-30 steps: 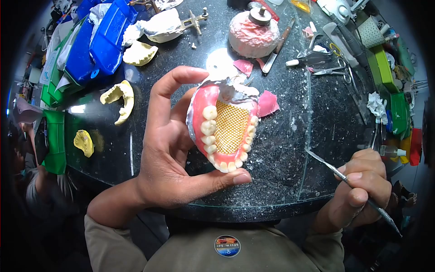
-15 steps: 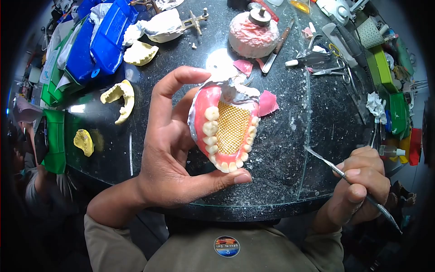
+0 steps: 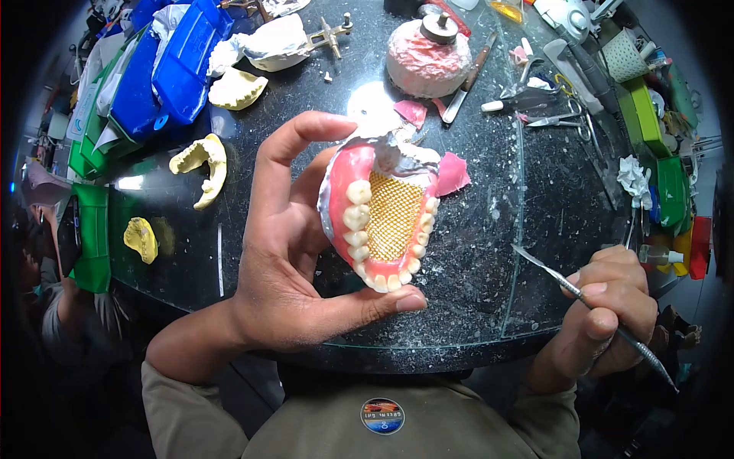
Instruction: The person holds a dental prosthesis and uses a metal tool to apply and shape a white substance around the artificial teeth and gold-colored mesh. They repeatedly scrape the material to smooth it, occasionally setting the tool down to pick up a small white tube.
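My left hand grips an upper denture on its cast, thumb at the front teeth and fingers round the far side. The denture has pink gum, a full arch of ivory teeth and a gold mesh across the palate. Silvery-white material shows at its back edge. To the right, my right hand pinches a slim metal wax carver by its knurled handle. The carver's flat tip points up and left, apart from the denture. Pink wax pieces lie just beyond the denture.
Yellow plaster casts and blue bins stand on the left. At the back sit a pink-smeared round pot and a wooden-handled knife. Scissors lie at the right; white crumbs dust the dark tabletop.
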Demonstrator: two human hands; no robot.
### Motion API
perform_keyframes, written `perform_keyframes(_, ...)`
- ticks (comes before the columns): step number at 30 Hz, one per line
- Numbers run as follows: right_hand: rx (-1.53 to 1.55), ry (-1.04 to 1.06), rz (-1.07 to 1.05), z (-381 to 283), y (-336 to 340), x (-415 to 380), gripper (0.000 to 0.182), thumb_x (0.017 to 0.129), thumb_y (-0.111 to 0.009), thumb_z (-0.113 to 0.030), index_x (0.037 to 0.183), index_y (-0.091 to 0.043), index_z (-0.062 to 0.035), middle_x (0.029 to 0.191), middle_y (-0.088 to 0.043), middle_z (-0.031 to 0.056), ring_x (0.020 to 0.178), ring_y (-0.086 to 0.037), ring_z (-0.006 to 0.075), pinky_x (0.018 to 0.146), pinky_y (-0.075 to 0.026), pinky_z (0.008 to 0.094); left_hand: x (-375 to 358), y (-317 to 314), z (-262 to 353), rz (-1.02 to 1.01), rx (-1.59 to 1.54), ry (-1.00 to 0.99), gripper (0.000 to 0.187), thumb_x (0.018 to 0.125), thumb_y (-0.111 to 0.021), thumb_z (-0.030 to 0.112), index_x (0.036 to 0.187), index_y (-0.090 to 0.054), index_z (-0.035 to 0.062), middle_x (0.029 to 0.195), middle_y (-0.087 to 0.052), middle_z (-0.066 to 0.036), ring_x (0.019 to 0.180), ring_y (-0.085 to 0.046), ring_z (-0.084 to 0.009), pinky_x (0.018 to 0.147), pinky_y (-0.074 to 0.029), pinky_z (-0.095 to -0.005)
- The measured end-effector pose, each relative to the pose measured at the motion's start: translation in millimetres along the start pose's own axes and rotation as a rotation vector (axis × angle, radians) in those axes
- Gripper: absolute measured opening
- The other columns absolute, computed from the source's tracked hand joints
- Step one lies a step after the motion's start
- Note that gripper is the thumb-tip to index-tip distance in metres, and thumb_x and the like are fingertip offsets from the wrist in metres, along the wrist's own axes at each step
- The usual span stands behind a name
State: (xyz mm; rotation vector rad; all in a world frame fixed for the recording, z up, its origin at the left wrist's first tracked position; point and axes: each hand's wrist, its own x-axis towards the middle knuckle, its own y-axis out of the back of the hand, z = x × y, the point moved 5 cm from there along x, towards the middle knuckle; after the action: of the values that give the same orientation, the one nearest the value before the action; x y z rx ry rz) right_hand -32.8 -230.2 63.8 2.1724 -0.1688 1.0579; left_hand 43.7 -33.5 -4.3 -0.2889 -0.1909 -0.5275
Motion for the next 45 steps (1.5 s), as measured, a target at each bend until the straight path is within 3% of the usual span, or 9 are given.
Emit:
perform_keyframes(5, 0.009, 0.003, 0.013, 0.6, -0.1, -0.1, 0.026, 0.085, -0.056, -0.028, 0.084, -0.050, -0.0024, 0.061, -0.053, 0.0078, 0.046, -0.049, 0.0141, 0.041, -0.036, 0.0241, 0.8, 0.3, 0.8, -0.009, 0.019, 0.016, 0.097, 0.058, -0.080, 0.005, 0.129, -0.015, -0.0083, 0.132, -0.021, -0.012, 0.104, -0.053, -0.0233, 0.086, -0.050, -0.0347)
perform_keyframes(15, -0.007, -0.006, 0.027, 0.7, -1.2, -0.3, 0.026, 0.085, -0.056, -0.028, 0.084, -0.051, -0.0027, 0.060, -0.054, 0.0076, 0.046, -0.050, 0.0142, 0.041, -0.036, 0.0245, -1.2, 0.5, 0.1, -0.015, 0.002, 0.015, 0.105, 0.059, -0.079, 0.003, 0.131, -0.003, -0.0017, 0.122, -0.040, -0.019, 0.099, -0.057, -0.0240, 0.085, -0.049, -0.0331)
perform_keyframes(18, -0.008, -0.008, 0.025, 0.4, -1.5, 0.2, 0.026, 0.085, -0.056, -0.028, 0.085, -0.051, -0.0026, 0.060, -0.054, 0.0078, 0.046, -0.050, 0.0141, 0.041, -0.036, 0.0247, -0.8, 0.1, 0.5, -0.020, -0.008, 0.023, 0.105, 0.059, -0.079, 0.003, 0.131, -0.003, -0.0023, 0.123, -0.038, -0.019, 0.098, -0.057, -0.0241, 0.084, -0.049, -0.0327)
perform_keyframes(26, 0.007, 0.003, 0.022, 0.7, -2.0, 0.9, 0.025, 0.085, -0.057, -0.026, 0.085, -0.051, -0.0020, 0.060, -0.054, 0.0082, 0.046, -0.050, 0.0140, 0.041, -0.036, 0.0246, 0.5, -0.9, 2.9, 0.035, -0.002, 0.048, 0.093, 0.058, -0.080, 0.004, 0.126, -0.019, -0.0126, 0.133, -0.013, -0.011, 0.099, -0.056, -0.0233, 0.084, -0.050, -0.0318)
perform_keyframes(45, -0.005, 0.003, 0.035, 0.6, -1.8, 0.4, 0.027, 0.085, -0.056, -0.028, 0.084, -0.051, -0.0021, 0.059, -0.053, 0.0078, 0.045, -0.049, 0.0139, 0.041, -0.036, 0.0245, 0.4, -1.0, 3.9, 0.023, -0.006, 0.070, 0.090, 0.058, -0.080, 0.005, 0.125, -0.023, -0.0137, 0.133, -0.016, -0.012, 0.097, -0.057, -0.0225, 0.083, -0.050, -0.0304)
